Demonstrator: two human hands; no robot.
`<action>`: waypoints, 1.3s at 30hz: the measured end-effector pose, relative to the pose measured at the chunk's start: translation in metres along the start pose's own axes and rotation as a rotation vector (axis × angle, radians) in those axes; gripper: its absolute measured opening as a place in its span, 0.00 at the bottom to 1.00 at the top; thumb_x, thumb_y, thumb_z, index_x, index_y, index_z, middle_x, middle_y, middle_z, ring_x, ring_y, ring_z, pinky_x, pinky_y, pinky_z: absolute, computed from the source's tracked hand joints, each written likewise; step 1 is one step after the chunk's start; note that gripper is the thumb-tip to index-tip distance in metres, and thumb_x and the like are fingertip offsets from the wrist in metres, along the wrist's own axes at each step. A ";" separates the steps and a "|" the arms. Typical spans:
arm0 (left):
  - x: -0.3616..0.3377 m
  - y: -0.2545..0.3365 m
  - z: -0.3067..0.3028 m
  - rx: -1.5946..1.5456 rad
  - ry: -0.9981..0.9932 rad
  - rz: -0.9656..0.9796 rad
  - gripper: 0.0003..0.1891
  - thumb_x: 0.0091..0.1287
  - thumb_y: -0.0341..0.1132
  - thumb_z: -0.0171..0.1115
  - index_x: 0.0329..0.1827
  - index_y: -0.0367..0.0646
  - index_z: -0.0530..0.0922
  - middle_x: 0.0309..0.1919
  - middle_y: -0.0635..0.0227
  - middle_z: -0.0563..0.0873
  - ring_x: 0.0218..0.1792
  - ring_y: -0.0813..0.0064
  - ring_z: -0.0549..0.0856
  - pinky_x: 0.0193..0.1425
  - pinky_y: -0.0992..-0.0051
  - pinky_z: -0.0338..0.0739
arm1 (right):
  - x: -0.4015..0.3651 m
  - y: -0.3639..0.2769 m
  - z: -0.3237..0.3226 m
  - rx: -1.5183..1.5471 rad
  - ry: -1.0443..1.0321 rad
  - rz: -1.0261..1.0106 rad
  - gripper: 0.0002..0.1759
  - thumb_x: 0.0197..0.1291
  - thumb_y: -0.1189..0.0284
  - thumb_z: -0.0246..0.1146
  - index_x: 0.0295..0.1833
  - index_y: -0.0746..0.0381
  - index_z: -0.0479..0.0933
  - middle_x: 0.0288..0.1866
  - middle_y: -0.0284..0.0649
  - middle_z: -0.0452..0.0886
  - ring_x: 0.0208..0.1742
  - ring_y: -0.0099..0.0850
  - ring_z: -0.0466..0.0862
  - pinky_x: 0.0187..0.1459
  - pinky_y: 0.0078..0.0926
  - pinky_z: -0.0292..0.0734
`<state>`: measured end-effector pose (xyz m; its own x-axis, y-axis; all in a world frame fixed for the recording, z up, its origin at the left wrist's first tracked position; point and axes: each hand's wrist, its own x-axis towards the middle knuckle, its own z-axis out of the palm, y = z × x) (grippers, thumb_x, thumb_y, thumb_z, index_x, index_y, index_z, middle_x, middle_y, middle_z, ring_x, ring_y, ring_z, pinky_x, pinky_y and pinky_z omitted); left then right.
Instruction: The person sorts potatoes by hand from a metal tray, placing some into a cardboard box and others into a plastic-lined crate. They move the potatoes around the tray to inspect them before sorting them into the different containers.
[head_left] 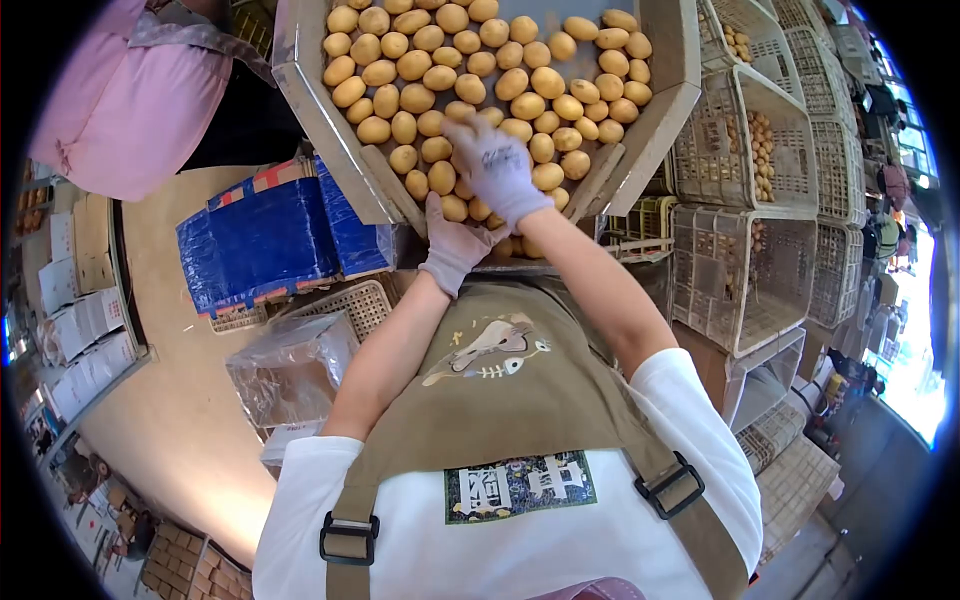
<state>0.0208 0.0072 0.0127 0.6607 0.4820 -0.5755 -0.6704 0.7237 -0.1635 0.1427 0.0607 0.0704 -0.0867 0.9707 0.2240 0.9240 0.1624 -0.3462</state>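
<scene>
Many yellow oval fruits (413,98), their kind uncertain, lie on a tray with raised side walls (665,110) that narrows towards me. My right hand (495,170), in a white glove with faint print, reaches over the fruits near the tray's mouth. Motion smears its fingertips, so I cannot make out whether they grip a fruit. My left hand (460,240), also gloved, is at the near end of the tray beside the closest fruits. Its thumb points up, apart from the fingers, which extend right beneath my right wrist; their tips are partly hidden.
Plastic crates (745,270) are stacked on the right, some holding similar fruits. To the left are a blue taped box (260,235) and a plastic-wrapped box (295,370). A person in pink (130,110) is at upper left. White cartons (85,330) line the far left.
</scene>
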 end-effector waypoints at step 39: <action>0.004 0.006 -0.013 -0.062 -0.150 -0.032 0.40 0.72 0.67 0.43 0.81 0.52 0.59 0.80 0.61 0.60 0.80 0.49 0.59 0.74 0.30 0.59 | -0.021 0.066 -0.078 0.261 0.099 0.560 0.29 0.57 0.63 0.69 0.65 0.57 0.76 0.54 0.45 0.86 0.53 0.41 0.86 0.58 0.39 0.78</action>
<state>0.0148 0.0069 -0.0007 0.7221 0.5304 -0.4442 -0.6645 0.7103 -0.2321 0.2343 0.0369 0.1138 0.4312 0.9020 0.0230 0.6964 -0.3166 -0.6440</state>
